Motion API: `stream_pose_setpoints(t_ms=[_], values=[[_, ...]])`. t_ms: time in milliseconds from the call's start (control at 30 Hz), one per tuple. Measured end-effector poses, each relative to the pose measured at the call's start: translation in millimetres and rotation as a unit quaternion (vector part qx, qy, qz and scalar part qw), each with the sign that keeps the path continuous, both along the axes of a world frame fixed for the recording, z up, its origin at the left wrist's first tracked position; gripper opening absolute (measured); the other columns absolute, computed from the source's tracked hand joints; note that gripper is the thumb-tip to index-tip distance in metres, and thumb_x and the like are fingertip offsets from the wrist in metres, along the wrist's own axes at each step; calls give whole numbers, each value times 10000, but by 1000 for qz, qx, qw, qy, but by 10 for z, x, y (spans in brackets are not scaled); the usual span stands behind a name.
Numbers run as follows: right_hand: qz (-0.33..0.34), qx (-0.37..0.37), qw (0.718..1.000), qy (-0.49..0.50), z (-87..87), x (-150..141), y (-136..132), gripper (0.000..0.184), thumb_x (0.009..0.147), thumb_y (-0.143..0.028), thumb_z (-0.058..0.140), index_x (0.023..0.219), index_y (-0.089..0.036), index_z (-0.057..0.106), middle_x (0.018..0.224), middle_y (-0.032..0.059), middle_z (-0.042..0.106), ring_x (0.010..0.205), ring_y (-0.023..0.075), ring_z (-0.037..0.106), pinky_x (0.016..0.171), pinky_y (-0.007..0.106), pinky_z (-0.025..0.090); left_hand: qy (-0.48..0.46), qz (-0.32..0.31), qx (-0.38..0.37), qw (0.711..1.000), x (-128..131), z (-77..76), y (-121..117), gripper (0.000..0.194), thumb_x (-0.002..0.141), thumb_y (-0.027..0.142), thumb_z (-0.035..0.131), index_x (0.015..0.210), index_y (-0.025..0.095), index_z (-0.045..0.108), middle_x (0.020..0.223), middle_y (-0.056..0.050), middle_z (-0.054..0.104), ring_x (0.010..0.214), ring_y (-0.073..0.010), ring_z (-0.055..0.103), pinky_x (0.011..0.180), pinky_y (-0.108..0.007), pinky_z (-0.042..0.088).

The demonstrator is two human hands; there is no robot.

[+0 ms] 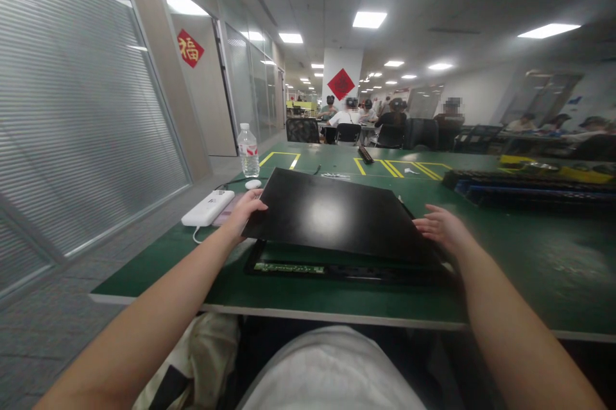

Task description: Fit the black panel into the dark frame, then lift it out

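Note:
A thin, glossy black screen panel (pixel 332 211) is tilted above the table, its left side raised. My left hand (pixel 245 214) is closed on the panel's left edge, with the thumb on top. At the right edge is my right hand (pixel 445 230), its fingers stretched out and apart; whether the fingertips touch the panel I cannot tell. Beneath the panel lies a black frame (pixel 370 273) with a green circuit board strip (pixel 289 268) along its near side. The panel hides most of this frame.
The green table (pixel 520 256) bears a white power bank (pixel 208 208) with a cable, a small white round case (pixel 253 185) and a water bottle (pixel 248 152) at left. Dark strips (pixel 520 188) are stacked at right. Yellow tape marks the far side. Several people sit beyond.

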State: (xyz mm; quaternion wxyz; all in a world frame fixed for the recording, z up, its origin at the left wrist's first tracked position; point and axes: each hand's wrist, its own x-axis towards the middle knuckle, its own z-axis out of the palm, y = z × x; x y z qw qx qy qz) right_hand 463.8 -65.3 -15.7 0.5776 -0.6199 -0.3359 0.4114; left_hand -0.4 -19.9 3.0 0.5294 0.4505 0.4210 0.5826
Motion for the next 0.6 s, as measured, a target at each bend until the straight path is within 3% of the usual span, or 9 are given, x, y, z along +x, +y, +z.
stream_pose_setpoints(t_ms=[133,333,600], values=[[-13,1,1000,0,-16,16,17,606,759,-81,579,1340,-178,438,679,85,739,541,181,672,414,185,471,8,-6,-4,1000,-24,-33,35,502,458,202,692,952,185,604,713,14,660,642,-205,622,579,-292,464],[-19,-2,1000,13,-47,42,54,534,783,-87,581,1288,-186,442,639,89,725,380,119,494,309,141,314,-5,-16,-5,1000,-15,-46,40,460,504,183,758,939,184,611,759,2,702,638,-201,666,593,-307,518],[-27,-10,1000,-2,-115,86,94,451,773,-128,597,1207,-181,487,635,107,726,322,98,404,291,150,262,2,-38,-9,999,21,-32,-27,524,513,133,777,1000,177,590,809,-15,725,658,-204,686,607,-311,541]])
